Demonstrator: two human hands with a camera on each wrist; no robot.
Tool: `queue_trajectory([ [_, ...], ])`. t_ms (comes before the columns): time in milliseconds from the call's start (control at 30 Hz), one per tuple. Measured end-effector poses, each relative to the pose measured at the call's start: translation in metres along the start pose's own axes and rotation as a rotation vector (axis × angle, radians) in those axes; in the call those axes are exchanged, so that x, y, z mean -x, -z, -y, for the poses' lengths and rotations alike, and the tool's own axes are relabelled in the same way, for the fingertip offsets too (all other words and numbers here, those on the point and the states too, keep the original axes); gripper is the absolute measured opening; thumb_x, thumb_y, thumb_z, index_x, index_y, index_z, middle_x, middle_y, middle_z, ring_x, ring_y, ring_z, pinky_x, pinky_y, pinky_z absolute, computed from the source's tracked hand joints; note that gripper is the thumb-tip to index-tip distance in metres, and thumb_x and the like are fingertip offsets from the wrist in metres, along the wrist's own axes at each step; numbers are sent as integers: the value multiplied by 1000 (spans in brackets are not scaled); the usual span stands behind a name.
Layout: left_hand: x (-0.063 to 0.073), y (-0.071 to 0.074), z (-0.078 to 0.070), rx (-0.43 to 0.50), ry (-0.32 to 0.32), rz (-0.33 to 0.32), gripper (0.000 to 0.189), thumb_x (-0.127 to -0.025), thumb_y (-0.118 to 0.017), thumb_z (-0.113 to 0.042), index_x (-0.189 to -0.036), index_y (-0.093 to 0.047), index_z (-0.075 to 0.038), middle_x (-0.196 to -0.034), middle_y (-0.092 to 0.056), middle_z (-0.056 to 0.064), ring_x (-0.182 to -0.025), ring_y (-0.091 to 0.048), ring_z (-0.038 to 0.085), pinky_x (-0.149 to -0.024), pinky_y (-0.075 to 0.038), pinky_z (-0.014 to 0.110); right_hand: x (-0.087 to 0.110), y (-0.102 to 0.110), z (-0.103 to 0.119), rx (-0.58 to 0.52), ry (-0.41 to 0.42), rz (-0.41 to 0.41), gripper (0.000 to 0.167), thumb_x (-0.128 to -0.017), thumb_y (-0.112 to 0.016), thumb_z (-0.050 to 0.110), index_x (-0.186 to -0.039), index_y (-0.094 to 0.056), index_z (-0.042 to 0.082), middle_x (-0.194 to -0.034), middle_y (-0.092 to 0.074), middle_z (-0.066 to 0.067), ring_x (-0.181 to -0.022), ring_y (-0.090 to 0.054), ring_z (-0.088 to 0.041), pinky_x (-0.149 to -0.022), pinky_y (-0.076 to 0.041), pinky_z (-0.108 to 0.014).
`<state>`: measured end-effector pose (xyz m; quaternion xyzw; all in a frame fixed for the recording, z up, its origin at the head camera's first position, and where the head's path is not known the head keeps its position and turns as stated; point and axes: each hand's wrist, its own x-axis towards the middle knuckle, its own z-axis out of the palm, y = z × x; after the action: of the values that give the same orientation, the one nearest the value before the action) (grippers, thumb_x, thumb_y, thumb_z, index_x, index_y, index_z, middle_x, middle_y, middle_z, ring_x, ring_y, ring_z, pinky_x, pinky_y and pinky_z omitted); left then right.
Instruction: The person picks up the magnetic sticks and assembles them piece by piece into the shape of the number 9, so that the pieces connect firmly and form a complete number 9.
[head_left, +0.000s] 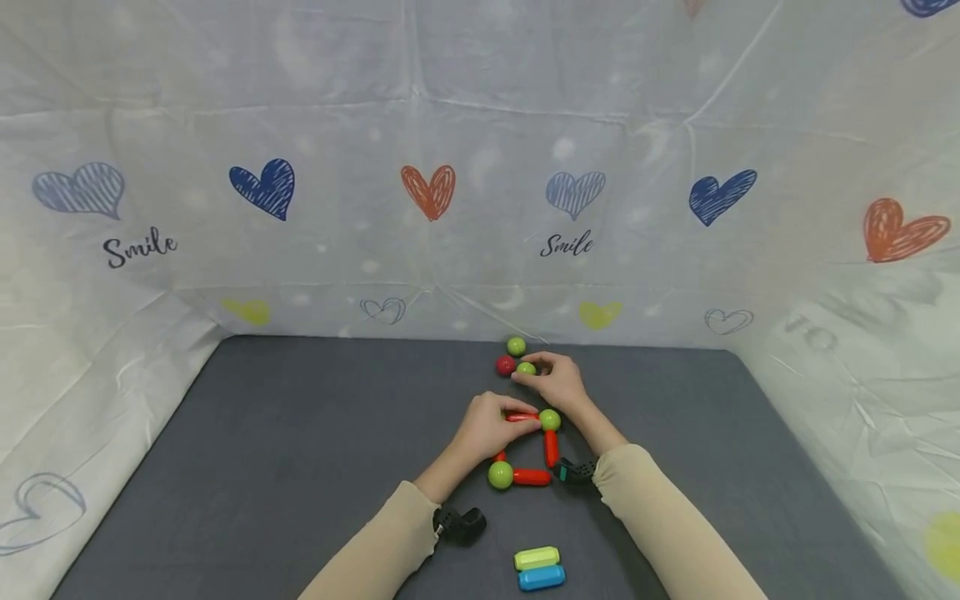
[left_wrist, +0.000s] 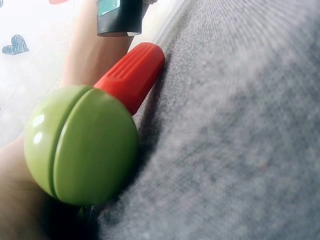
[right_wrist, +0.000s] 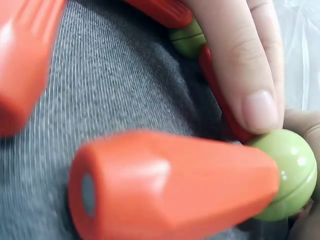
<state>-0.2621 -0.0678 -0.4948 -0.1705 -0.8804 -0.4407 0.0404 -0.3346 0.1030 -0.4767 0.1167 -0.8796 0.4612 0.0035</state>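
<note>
In the head view my left hand (head_left: 487,429) pinches a red rod (head_left: 522,417) at the far side of a four-sided figure. That rod meets a green ball (head_left: 550,420), with another red rod (right_wrist: 175,185) running back from it, its free end showing a grey disc. A nearer green ball (left_wrist: 82,145) joins a red rod (left_wrist: 132,75) at the front. The right wrist view shows a further green ball (right_wrist: 187,40) at the corner behind the left hand. My right hand (head_left: 557,382) pinches a loose green ball (head_left: 527,369) beside a red ball (head_left: 506,366).
One more green ball (head_left: 516,346) lies by the table's back edge. Near the front are a yellow-green rod (head_left: 536,558) and a blue rod (head_left: 542,577), side by side. A printed white sheet (head_left: 480,267) rises behind the dark table (head_left: 300,467).
</note>
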Motion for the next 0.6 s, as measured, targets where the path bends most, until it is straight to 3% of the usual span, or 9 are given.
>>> queue_trajectory([
  [333, 0, 1, -1, 4, 0, -12, 19, -90, -87, -35, -104, -88, -22, -91, -82, -8, -75, -68, 5, -65, -52, 24, 1, 5, -5, 31, 43, 17, 41, -91, -87, 28, -126, -76, 8, -75, -59, -3, -65, -49, -16, -62, -39, -30],
  [600, 1, 0, -3, 3, 8, -15, 19, -90, -87, -35, -105, -88, -23, -93, -82, -8, -85, -72, 9, -71, -54, 24, 11, 16, -19, -40, 35, -55, 40, -90, -88, 28, -124, -77, 9, -88, -69, -5, -74, -54, -18, -69, -42, -31],
])
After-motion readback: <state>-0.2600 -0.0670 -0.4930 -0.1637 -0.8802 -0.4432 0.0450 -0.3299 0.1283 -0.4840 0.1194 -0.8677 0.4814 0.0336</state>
